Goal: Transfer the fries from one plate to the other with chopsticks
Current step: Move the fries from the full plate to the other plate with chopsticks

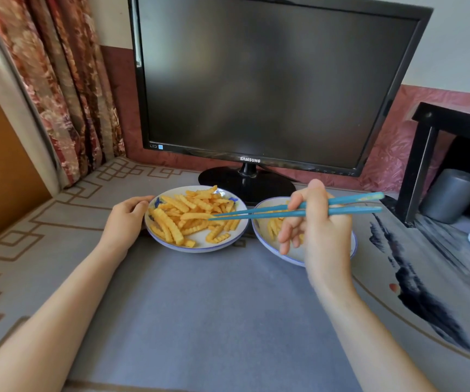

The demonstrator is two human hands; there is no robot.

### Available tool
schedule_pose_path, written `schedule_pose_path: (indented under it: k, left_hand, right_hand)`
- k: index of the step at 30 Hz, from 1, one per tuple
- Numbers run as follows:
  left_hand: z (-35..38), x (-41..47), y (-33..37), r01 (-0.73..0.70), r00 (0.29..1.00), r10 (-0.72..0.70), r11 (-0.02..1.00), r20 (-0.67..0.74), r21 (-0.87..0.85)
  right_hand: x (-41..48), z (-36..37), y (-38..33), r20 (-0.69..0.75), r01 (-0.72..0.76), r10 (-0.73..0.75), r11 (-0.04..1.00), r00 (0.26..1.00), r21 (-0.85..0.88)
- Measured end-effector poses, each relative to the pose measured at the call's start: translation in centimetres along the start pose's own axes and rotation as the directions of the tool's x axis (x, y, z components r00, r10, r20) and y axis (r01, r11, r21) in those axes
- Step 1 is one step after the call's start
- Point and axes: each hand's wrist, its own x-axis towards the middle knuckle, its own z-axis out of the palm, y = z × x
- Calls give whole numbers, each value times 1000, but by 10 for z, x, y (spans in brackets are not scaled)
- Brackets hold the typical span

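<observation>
Fries [188, 216]: the main heap sits on the full plate [200, 249], directly in front of the monitor [270, 80] stand. A few more lie on the second plate [258, 222], in front of the monitor and to its right, touching or nearly touching the first. These are partly hidden by the right hand [323, 233].

Grip: the right hand's fingers are curled round the chopsticks [270, 212] near their thick ends. The sticks run almost level from right to left, tips close together over the middle of the full plate. The left hand [128, 219] holds that plate's rim on the side away from the second plate, steadying it.

Key relation: the nearest fry [197, 215] lies just beyond the tips, farther left, with its long axis nearly in line with the sticks. The tips meet its right end. Cannot tell whether it is pinched yet. Judgement: an end-on pinch on a ridged fry may slip, so a grip across its width looks safer. The right hand is the nearer one to the drop point.

Counts:
- Plates: 2.
- Chopsticks: 2 (one pair).
- Hands: 2.
- Fries, full plate: several dozen, too heaped to count.
- Fries, second plate: about four visible, the rest hidden.

Judgement: the task is at an early stage.
</observation>
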Motion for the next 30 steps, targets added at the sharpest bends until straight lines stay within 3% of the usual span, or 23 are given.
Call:
schedule_pose_path:
  k: [10, 17, 23, 30]
  left_hand:
    - [-1, 0, 0, -4, 1000, 4, 1000, 12, 9]
    - [-1, 2, -2, 6, 1000, -6, 1000, 29, 5]
    - [-2, 2, -3, -2, 1000, 1, 1000, 27, 14]
    - [-1, 2, -2, 4, 1000, -4, 1000, 25, 16]
  right_hand:
    - [11, -61, -6, -168, 115, -134, 987, 977, -115]
    - [16, -100, -3, -261, 96, -146, 976, 954, -195]
    - [20, -111, 6, -232, 39, -95, 971, 968, -235]
    - [19, -93, -6, -189, 102, -135, 979, 973, -177]
